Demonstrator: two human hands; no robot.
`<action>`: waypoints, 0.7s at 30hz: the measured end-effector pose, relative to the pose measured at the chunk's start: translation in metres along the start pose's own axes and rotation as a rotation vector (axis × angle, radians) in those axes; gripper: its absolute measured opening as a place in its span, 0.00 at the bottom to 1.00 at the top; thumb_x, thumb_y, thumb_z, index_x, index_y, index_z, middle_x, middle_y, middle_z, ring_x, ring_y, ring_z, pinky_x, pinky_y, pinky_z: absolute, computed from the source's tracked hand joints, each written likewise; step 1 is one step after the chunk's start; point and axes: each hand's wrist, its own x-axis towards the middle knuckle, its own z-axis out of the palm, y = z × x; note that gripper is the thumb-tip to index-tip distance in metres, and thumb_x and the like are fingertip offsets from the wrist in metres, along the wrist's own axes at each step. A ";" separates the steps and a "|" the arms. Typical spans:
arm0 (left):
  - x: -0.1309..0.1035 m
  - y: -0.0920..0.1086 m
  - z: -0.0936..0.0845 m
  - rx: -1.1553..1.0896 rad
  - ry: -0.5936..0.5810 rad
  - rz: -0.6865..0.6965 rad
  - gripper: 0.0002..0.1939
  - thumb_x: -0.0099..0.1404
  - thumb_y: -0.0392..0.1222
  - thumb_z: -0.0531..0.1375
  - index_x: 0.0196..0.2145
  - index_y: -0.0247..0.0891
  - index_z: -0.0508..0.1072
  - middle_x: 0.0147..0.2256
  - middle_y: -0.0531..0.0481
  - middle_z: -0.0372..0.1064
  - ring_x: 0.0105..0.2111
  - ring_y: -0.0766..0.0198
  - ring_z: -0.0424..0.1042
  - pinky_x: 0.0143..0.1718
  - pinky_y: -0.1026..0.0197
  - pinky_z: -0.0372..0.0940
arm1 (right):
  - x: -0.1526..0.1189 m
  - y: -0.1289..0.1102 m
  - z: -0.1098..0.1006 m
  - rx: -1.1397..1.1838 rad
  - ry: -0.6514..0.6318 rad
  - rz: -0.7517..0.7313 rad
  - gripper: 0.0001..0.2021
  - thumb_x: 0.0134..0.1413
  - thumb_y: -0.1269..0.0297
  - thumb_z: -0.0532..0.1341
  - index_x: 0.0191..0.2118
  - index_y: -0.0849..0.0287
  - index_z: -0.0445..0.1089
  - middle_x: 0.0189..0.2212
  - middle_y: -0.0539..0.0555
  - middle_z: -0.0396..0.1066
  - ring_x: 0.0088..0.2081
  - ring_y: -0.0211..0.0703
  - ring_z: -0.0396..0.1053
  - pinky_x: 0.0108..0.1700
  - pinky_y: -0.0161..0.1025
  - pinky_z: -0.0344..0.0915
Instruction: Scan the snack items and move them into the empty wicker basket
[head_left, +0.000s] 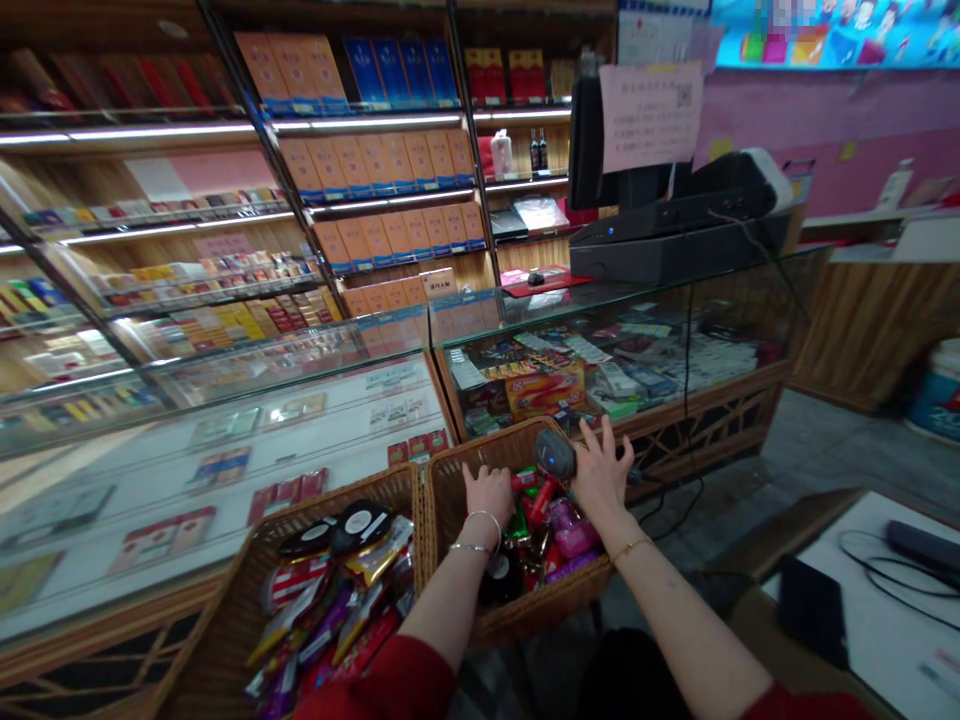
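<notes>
My left hand, a bracelet and a bangle at its wrist, reaches into the right wicker basket. One finger points out and the others bend down beside red-wrapped sweets and green wrappers; I see nothing held in it. My right hand is over the same basket's right rim, its fingers spread. Against its thumb side is the grey head of a barcode scanner; the hand hides its handle. Purple packets and a round black pack lie below.
Another wicker basket, full of packaged snacks, adjoins on the left. Beyond are glass counters and stocked shelves. A monitor stands on the counter, and a cable hangs down. A white board is at right.
</notes>
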 end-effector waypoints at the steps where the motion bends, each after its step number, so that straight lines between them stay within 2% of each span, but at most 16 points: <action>1: 0.000 -0.001 -0.004 0.006 0.012 0.005 0.14 0.68 0.37 0.51 0.45 0.40 0.75 0.46 0.42 0.77 0.54 0.49 0.69 0.65 0.26 0.39 | 0.000 0.000 0.000 0.007 0.011 0.001 0.21 0.45 0.74 0.60 0.47 0.56 0.75 0.66 0.54 0.59 0.71 0.60 0.40 0.65 0.65 0.40; 6: -0.003 -0.010 -0.029 0.028 0.113 0.010 0.19 0.70 0.34 0.46 0.50 0.43 0.73 0.53 0.43 0.74 0.62 0.48 0.61 0.65 0.24 0.38 | 0.000 -0.002 0.000 0.032 0.034 0.008 0.20 0.44 0.75 0.60 0.45 0.56 0.76 0.65 0.56 0.62 0.70 0.61 0.43 0.64 0.65 0.42; 11: -0.017 -0.035 -0.048 0.040 0.242 -0.055 0.18 0.70 0.41 0.51 0.54 0.49 0.71 0.67 0.48 0.58 0.69 0.46 0.49 0.65 0.22 0.37 | 0.000 -0.003 0.000 0.027 0.028 -0.012 0.18 0.47 0.74 0.60 0.45 0.55 0.76 0.64 0.55 0.63 0.70 0.60 0.43 0.64 0.65 0.43; 16: -0.037 -0.062 -0.048 0.067 0.312 -0.153 0.18 0.69 0.43 0.53 0.54 0.49 0.72 0.69 0.50 0.52 0.71 0.44 0.41 0.65 0.22 0.34 | 0.000 -0.008 -0.001 0.046 0.034 -0.072 0.18 0.48 0.75 0.60 0.46 0.55 0.75 0.64 0.54 0.63 0.70 0.58 0.43 0.64 0.64 0.42; 21: -0.048 -0.073 -0.039 0.047 0.338 -0.214 0.18 0.69 0.46 0.53 0.55 0.50 0.72 0.70 0.50 0.50 0.71 0.41 0.36 0.64 0.20 0.35 | -0.005 -0.031 -0.005 0.083 0.032 -0.155 0.17 0.50 0.73 0.59 0.46 0.55 0.75 0.64 0.54 0.64 0.70 0.57 0.45 0.65 0.63 0.41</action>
